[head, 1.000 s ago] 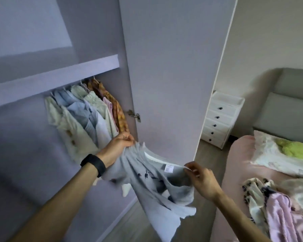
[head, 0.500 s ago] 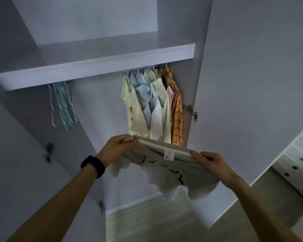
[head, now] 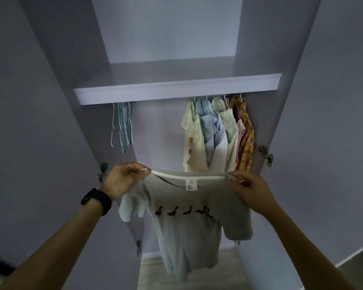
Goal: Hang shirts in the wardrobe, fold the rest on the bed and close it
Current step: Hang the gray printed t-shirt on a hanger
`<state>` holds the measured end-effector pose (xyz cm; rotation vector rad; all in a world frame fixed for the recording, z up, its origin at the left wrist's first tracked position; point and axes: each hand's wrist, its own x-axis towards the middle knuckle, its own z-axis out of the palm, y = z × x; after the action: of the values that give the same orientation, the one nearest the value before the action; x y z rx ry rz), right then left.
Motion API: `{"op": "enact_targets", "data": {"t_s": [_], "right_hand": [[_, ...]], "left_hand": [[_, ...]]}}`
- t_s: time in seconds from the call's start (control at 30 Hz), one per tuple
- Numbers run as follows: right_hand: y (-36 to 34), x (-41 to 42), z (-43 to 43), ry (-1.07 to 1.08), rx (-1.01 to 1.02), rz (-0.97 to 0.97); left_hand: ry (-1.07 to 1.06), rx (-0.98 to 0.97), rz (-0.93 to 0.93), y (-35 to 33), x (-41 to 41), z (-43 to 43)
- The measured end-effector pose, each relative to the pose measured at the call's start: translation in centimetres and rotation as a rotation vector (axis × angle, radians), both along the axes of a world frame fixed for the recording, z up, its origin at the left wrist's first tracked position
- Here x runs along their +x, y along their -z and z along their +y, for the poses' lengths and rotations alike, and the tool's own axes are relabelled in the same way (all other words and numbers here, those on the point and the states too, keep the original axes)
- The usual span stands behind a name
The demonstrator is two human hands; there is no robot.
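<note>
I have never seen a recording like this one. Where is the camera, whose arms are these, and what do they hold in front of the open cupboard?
There is no machine here. A person wears one wide camera on the head, so you look forward and down along their own two arms. The left hand, with a dark band on its wrist, and the right hand each pinch the collar of a grey T-shirt. It is spread between them and its body hangs freely. Behind it stands an open wardrobe. Under its shelf, several shirts hang at the right and empty hangers at the left.
</note>
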<state>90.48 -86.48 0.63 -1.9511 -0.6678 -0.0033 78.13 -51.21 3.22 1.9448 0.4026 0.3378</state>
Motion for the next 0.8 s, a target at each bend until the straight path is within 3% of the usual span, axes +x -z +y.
{"op": "enact_targets", "data": {"t_s": [0.33, 0.57, 0.8], "right_hand": [[-2.5, -0.2, 6.3, -0.022, -0.031, -0.159], [-4.4, -2.5, 13.6, -0.212, 0.071, -0.004], [-4.1, -3.0, 16.6, -0.277, 0.069, 0.010]], "left_hand": [[0.058, 0.082, -0.099, -3.3, -1.2, 1.2], [0.196, 0.096, -0.175, -4.3, -0.1, -2.0], [0.195, 0.300, -0.194, -3.2, -0.6, -0.4]]}}
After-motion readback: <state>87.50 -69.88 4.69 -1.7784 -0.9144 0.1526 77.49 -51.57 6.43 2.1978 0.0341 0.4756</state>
